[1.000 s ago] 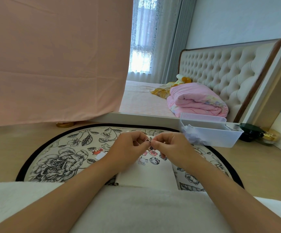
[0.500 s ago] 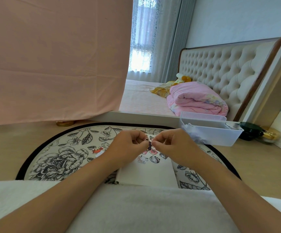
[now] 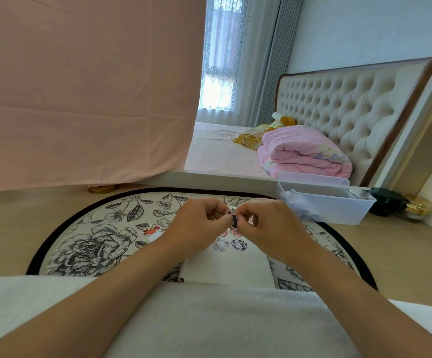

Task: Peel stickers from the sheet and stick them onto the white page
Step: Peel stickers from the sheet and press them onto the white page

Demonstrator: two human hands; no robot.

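Note:
A white page lies on a floral mat in front of me, with a few cartoon stickers stuck near its far edge. Above that edge my left hand and my right hand meet fingertip to fingertip. Between them they pinch a small dark sticker piece. Whether it still has backing paper I cannot tell. A red sticker lies on the mat to the left of my left hand.
The round floral mat with a black rim lies on the wooden floor. A white plastic bin stands to the right, with dark and gold jars behind it. A bed and a pink hanging sheet are beyond. White cloth covers my lap.
Both hands have risen slightly and stayed together, working the small sticker between the fingertips. Nothing else has moved.

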